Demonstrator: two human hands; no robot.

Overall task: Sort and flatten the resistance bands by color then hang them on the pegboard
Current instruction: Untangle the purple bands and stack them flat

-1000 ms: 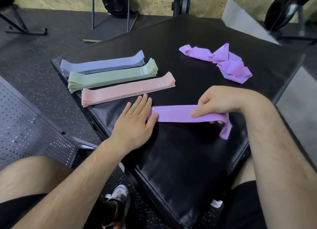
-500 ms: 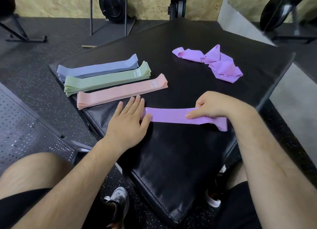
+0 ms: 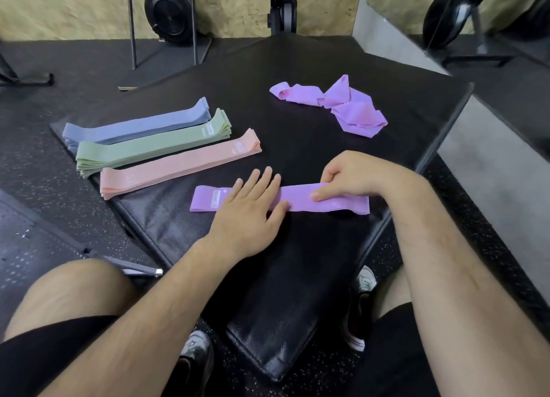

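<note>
While the left grip (image 3: 250, 215) lies flat with its fingers straight and close together, pressing on a purple band (image 3: 299, 201), the right grip (image 3: 348, 176) holds the same band nearer its right end. Its thumb sits at the far edge, its forefinger is laid along the top and its other fingers are curled. The purple band lies flat and lengthwise, left to right, on the near part of the black padded bench (image 3: 297, 146). Its left end shows beyond the left grip and its right end lies close to the bench's right edge. A pale label (image 3: 215, 198) sits near the left end; its print is too small to read.

Farther back on the left, three flattened stacks lie side by side, slanting up to the right:
- a blue stack (image 3: 140, 125), farthest back
- a green stack (image 3: 154, 145), overlapping the blue stack's near edge
- a pink stack (image 3: 178, 164), nearest, just beside the green stack

The green stack bears a pale tag (image 3: 208, 130) with a row of dots near its right end. The pink stack bears a pale mark (image 3: 239, 146) near its own right end. Neither is legible.

Well apart, at the far right of the bench, crumpled purple bands (image 3: 348, 108) lie twisted in a loose heap. A grey perforated panel (image 3: 29, 248) lies on the floor at the lower left.
</note>
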